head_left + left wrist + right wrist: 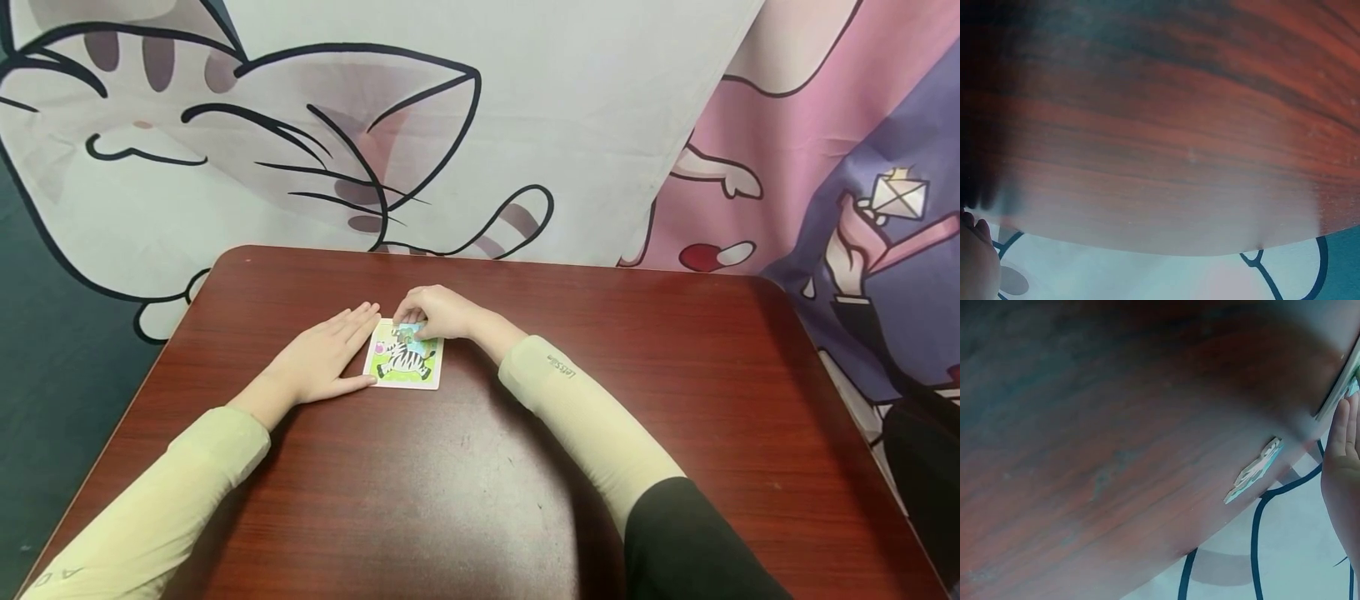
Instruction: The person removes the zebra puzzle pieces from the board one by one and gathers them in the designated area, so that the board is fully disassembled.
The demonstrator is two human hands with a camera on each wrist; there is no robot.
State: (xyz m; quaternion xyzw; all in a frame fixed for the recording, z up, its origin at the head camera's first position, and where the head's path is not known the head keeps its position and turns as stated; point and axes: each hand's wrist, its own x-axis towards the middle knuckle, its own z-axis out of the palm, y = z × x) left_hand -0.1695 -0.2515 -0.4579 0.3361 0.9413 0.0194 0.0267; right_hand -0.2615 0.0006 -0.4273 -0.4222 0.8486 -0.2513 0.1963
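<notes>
On the table (720, 400), the left hand (324, 353) lies straight-fingered at the left of the zebra card (406, 367); the right hand (441, 313) covers its far part (gripping or not, I cannot tell).

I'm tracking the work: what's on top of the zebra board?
The right hand covers the upper right of the zebra board, at a blue patch; anything beneath is hidden.

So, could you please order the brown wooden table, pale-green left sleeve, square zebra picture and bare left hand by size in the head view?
Table
Left sleeve
Left hand and zebra picture: too alike to rank
</notes>
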